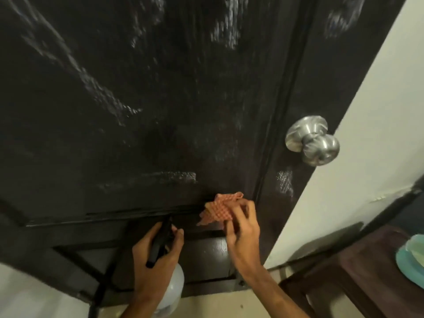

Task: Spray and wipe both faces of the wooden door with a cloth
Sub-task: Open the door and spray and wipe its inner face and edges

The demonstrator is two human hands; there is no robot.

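The dark wooden door (pixel 160 99) fills most of the view, with whitish wet streaks across its upper panel. My right hand (pixel 243 228) holds an orange checked cloth (pixel 220 208) against the door at the lower right corner of the upper panel, by the moulding. My left hand (pixel 156 255) grips a spray bottle (pixel 172 285) with a black trigger head and a pale translucent body, held low in front of the door's lower panel, nozzle toward the door.
A round silver door knob (pixel 314 141) sticks out at the door's right edge. A pale wall (pixel 367 134) lies to the right. A dark wooden table (pixel 358 271) with a light blue dish (pixel 410 260) stands at the lower right. Light floor shows below.
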